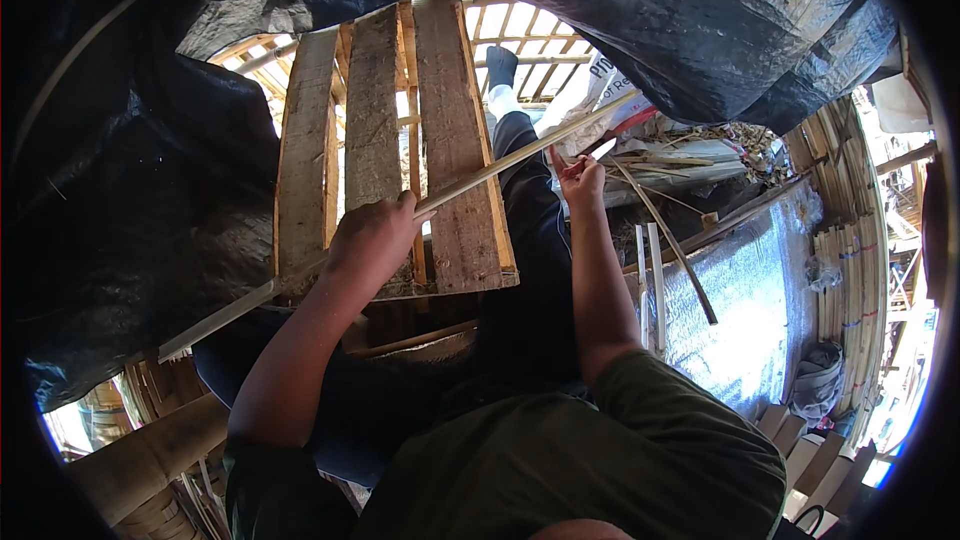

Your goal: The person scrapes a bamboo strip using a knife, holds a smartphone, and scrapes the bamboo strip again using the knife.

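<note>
A long pale bamboo strip (520, 154) runs slantwise from the lower left to the upper right, over a slatted wooden bench (450, 130). My left hand (372, 243) is closed around the strip near the bench's front end. Beyond the bench's right side, my right hand (580, 180) is closed on a knife (603, 148). Its short bright blade points up and to the right, and a bit of red shows at the fingers. One finger of this hand reaches up beside the underside of the strip; I cannot tell if they touch.
Dark plastic sheeting (700, 20) hangs across the top and left. Pale sacks (680, 165) with shavings and strips lie at the right. A dark narrow strip (675, 250) leans there, near a shiny silvery sheet (740, 290). Bundled bamboo slats (850, 270) line the right wall.
</note>
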{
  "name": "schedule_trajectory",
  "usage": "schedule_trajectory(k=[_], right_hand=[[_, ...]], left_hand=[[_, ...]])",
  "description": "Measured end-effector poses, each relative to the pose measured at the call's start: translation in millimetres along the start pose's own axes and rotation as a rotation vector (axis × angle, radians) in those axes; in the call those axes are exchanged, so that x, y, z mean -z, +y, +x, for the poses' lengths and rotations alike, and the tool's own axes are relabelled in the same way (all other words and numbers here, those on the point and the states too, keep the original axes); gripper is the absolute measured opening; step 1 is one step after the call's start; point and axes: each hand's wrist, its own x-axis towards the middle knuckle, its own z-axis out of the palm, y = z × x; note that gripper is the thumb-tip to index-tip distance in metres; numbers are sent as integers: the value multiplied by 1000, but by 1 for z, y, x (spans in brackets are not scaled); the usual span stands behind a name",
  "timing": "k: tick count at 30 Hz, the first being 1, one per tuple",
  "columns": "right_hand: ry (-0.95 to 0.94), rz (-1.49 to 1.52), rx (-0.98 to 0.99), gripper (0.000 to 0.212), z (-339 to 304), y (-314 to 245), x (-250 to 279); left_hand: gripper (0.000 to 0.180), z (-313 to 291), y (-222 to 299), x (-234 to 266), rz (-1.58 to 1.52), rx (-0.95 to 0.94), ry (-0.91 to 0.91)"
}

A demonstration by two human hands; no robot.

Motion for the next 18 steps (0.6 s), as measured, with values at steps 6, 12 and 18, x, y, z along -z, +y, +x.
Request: schedule_trajectory(k=[6, 12, 18], right_hand=[[221, -483, 158, 41, -21, 3, -30], [-90, -814, 548, 34, -86, -12, -71], [37, -1477, 271, 47, -125, -42, -105]], left_hand=[[38, -2, -2, -2, 13, -14, 26], [37, 4, 1, -2, 17, -57, -3], [37, 4, 3, 5, -52, -25, -45]])
